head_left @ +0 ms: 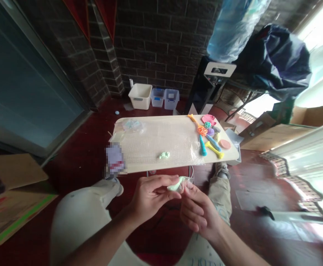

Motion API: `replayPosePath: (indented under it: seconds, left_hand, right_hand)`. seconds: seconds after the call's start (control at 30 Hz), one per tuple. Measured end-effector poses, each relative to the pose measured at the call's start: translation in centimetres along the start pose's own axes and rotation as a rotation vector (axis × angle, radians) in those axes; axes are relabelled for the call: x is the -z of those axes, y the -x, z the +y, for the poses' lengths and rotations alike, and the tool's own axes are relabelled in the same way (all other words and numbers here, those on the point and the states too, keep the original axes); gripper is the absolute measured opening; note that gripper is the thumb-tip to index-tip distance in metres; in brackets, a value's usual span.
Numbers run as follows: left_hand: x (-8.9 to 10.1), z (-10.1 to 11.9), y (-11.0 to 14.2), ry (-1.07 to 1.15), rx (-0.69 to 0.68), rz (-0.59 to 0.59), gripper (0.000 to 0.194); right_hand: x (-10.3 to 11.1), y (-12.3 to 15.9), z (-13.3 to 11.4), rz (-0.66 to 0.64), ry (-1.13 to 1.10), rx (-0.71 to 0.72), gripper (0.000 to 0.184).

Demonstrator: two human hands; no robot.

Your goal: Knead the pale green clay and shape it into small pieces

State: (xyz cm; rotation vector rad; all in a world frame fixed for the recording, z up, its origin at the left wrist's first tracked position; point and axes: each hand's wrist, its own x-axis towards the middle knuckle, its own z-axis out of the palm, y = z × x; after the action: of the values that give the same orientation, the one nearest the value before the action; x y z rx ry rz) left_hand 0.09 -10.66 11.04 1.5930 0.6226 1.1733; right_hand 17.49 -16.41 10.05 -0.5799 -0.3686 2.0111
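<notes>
Left hand (pixel 150 195) has a pale green lump (pixel 180 182) pinched, right hand (pixel 197 210) nips its clear wrapper (pixel 188 180), just short of the table (pixel 233 152); looks only partly out imo. Another green lump (pixel 164 155) already sits bare on the plastic sheet (pixel 161 136).

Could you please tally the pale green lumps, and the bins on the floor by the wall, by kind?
Pale green lumps: 2 (the held lump and the table lump)
White bin: 1
See-through bins: 2
Total: 5
</notes>
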Motion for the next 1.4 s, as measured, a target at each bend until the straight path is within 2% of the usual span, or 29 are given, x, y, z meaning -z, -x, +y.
replayPosePath:
  seconds: [0.1, 0.2, 0.3, 0.4, 0.57, 0.67, 0.77, 0.83, 0.9, 1.03, 1.13, 1.2, 1.27, 1.33, 1.4]
  left_hand:
    - [0.2, -1.3, -1.2, 0.136, 0.081, 0.02, 0.017]
    - [0.9, -2.3, -1.5, 0.116, 0.121, 0.032, 0.021]
    - [1.8, -3.1, -1.2, 0.095, 0.113, 0.038, 0.021]
    - [2.3, -3.7, -1.0, 0.166, 0.164, 0.045, 0.02]
    - [2.3, -3.4, -1.2, 0.494, 0.391, 0.056, 0.025]
    - [2.2, -2.8, -0.9, 0.566, 0.444, 0.115, 0.026]
    - [2.4, -2.3, -0.3, 0.602, 0.492, 0.18, 0.027]
    - [2.7, -2.2, 0.1, 0.608, 0.517, 0.205, 0.029]
    - [3.0, -2.2, 0.4, 0.604, 0.536, 0.213, 0.03]
    - [3.3, -2.8, 0.7, 0.568, 0.568, 0.235, 0.036]
    - [3.4, -3.4, 0.7, 0.549, 0.576, 0.244, 0.039]
    - [3.3, -3.7, 0.7, 0.554, 0.579, 0.259, 0.039]
    - [3.3, -4.0, 0.6, 0.555, 0.579, 0.277, 0.039]
    - [3.2, -4.2, 0.5, 0.547, 0.58, 0.293, 0.039]
    - [3.1, -4.3, 0.5, 0.53, 0.581, 0.293, 0.04]
  right_hand:
    - [-0.3, -1.1, -0.4, 0.16, 0.103, 0.13, 0.029]
    - [-0.5, -1.9, -0.2, 0.333, 0.299, 0.248, 0.031]
    - [-0.7, -2.4, 0.4, 0.418, 0.422, 0.165, 0.033]
    - [-1.3, -2.9, 0.8, 0.462, 0.44, 0.132, 0.035]
    - [-2.5, -3.0, 1.1, 0.397, 0.425, 0.2, 0.029]
    - [-2.4, -2.5, 1.5, 0.406, 0.502, 0.229, 0.029]
    - [-1.9, -1.4, 1.9, 0.416, 0.716, 0.222, 0.039]
    - [-1.5, -0.6, 2.1, 0.358, 0.916, 0.192, 0.054]
    - [-1.2, 0.1, 2.1, 0.289, 1.113, 0.198, 0.06]
    - [-1.1, 0.6, 1.1, 0.174, 1.53, 0.429, 0.049]
    - [-1.3, 0.9, 0.2, 0.083, 1.799, 0.622, 0.048]
    - [-1.6, 1.3, -0.1, 0.1, 1.883, 0.767, 0.043]
    - [-2.0, 1.8, -0.2, 0.134, 1.929, 0.902, 0.03]
    - [-2.5, 2.2, -0.2, 0.122, 1.966, 0.946, 0.018]
    - [-2.9, 2.4, -0.2, 0.078, 2.012, 0.883, 0.012]
